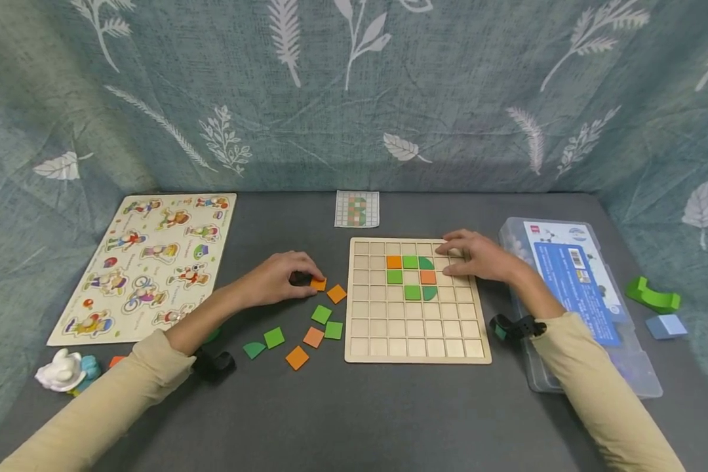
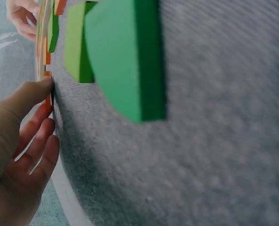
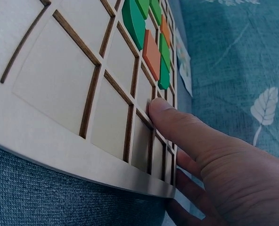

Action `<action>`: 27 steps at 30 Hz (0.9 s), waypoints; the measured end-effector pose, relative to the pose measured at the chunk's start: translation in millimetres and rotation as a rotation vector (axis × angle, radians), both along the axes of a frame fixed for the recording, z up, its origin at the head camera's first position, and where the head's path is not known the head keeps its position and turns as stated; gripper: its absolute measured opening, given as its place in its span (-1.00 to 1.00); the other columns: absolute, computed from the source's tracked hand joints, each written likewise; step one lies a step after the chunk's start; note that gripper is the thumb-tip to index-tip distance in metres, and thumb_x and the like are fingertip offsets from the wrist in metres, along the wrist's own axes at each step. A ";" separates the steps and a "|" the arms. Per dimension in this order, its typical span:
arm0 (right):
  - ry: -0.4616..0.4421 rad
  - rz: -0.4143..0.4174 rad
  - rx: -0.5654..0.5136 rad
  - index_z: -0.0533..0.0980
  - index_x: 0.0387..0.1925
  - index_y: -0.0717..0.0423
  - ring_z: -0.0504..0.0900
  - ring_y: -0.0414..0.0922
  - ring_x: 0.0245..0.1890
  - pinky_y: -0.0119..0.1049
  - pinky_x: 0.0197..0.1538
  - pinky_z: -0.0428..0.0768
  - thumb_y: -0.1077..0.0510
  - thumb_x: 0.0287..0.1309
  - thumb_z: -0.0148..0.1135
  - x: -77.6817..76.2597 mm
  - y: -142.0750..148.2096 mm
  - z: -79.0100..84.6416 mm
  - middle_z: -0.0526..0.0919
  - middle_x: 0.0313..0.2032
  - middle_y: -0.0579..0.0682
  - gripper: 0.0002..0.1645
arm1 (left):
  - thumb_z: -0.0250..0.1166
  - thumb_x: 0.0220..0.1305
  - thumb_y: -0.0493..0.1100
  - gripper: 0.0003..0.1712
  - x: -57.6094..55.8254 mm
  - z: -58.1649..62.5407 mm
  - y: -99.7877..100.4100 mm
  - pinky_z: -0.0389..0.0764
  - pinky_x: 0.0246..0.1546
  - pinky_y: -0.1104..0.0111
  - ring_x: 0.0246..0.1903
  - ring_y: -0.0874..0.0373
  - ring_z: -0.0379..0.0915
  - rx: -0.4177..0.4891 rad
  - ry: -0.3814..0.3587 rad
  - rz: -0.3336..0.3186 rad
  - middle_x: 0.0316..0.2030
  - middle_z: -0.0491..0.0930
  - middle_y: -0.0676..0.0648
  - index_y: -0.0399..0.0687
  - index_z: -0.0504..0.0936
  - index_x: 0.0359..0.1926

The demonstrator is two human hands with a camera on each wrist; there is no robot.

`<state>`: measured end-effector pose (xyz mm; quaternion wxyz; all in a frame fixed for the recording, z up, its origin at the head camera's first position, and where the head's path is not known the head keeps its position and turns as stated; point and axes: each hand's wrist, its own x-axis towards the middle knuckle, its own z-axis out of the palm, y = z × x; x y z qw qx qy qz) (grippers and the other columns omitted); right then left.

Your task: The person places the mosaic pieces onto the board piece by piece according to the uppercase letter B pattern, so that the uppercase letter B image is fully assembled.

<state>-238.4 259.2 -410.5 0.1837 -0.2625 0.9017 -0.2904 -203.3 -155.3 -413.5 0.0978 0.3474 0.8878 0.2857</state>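
My left hand [image 1: 283, 278] pinches an orange square tile [image 1: 318, 284] between thumb and fingers, left of the wooden grid board [image 1: 389, 351]. In the left wrist view the thumb presses on the tile's upper side. My right hand [image 1: 478, 254] rests at the board's upper right corner, thumb [image 3: 160, 107] on the grid and fingers extended at the edge. On the board sit an orange square [image 1: 394, 262], several light green squares [image 1: 410, 262], a salmon square [image 1: 427, 277] and two dark green quarter-rounds [image 1: 426, 263]. A bare cell lies among them.
Loose tiles lie left of the board, among them an orange square [image 1: 297, 358] and a green quarter-round [image 1: 254, 351]. Behind the board is a pattern card [image 1: 357, 210]. A picture puzzle [image 1: 153, 262] lies left, a plastic box [image 1: 578, 308] right. Figurines [image 1: 65, 372] stand front left.
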 end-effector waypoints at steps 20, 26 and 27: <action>0.001 -0.001 0.003 0.49 0.19 0.19 0.21 0.34 0.34 0.29 0.25 0.31 0.12 0.19 0.32 0.5 -1.4 -2.2 0.26 0.34 0.33 -0.46 | 0.32 0.27 -0.05 -0.83 7.3 12.6 120.8 0.52 -0.21 0.42 -0.23 0.22 0.48 -0.147 0.158 -0.228 -0.20 0.61 0.05 0.08 0.76 -0.16; 0.003 -0.009 0.005 0.48 0.20 0.20 0.20 0.35 0.34 0.29 0.25 0.30 0.13 0.20 0.31 -0.2 -0.1 0.7 0.25 0.34 0.33 -0.46 | 0.29 0.30 -0.05 -0.84 6.3 13.7 127.3 0.54 -0.22 0.41 -0.23 0.21 0.47 -0.194 0.211 -0.249 -0.22 0.62 0.05 0.09 0.76 -0.18; 0.002 -0.010 0.004 0.48 0.20 0.19 0.21 0.34 0.34 0.29 0.25 0.30 0.13 0.20 0.31 -0.3 0.1 0.7 0.26 0.34 0.33 -0.46 | 0.29 0.30 -0.04 -0.83 6.0 13.5 128.1 0.54 -0.22 0.41 -0.22 0.21 0.47 -0.199 0.212 -0.248 -0.21 0.62 0.05 0.09 0.76 -0.18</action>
